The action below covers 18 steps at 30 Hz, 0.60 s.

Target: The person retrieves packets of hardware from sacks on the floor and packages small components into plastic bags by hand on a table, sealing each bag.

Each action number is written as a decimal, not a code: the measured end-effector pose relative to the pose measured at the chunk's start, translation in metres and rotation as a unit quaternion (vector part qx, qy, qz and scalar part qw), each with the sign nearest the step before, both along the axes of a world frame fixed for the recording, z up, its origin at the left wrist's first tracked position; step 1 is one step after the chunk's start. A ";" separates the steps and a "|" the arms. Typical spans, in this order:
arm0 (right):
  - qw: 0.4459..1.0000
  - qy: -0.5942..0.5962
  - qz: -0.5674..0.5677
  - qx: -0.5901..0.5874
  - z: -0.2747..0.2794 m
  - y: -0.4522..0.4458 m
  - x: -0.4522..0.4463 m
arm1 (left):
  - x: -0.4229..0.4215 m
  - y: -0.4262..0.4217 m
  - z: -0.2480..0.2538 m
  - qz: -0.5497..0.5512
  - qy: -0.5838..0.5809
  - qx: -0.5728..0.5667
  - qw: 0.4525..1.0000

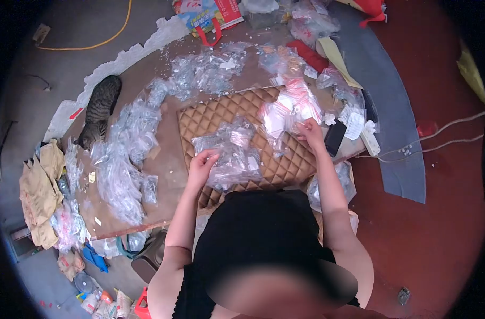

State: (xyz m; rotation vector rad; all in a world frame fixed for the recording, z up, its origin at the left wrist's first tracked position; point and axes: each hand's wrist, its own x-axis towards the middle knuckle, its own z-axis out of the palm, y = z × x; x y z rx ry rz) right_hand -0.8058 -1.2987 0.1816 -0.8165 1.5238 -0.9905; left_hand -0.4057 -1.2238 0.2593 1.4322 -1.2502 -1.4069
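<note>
My left hand (202, 166) is at the left edge of a pile of small clear plastic bags (234, 151) on a brown quilted mat (200, 119). Its thumb and fingers are pinched together; whatever is between them is too small to make out. Over a heap of white-and-red packets (293, 103) on the right part of the mat is my right hand (311, 134), its fingers bent together at the lower edge of a small clear bag. The bag's contents cannot be made out.
A tabby cat (100, 109) lies by the table's left edge. Filled clear bags (123, 159) line the left side, with more bags (208, 69) at the back. A black phone (335, 137) and a white power strip (370, 139) lie right of the mat.
</note>
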 end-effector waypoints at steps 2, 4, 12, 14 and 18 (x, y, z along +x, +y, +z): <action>0.999 0.003 0.036 -0.010 0.021 0.004 0.005 | -0.001 0.000 0.000 -0.022 -0.015 -0.018 0.999; 0.994 -0.025 0.102 -0.016 0.065 0.011 0.027 | -0.006 -0.002 0.001 -0.008 0.008 0.044 0.999; 0.914 0.072 0.374 -0.141 0.132 0.032 0.148 | -0.045 0.000 -0.015 0.054 0.318 0.232 0.918; 0.849 0.252 0.323 -0.333 0.137 0.034 0.157 | -0.039 0.004 -0.011 -0.011 0.292 0.209 0.933; 0.897 0.122 0.390 -0.168 0.133 0.031 0.157 | -0.035 0.012 0.019 -0.145 0.218 0.101 0.960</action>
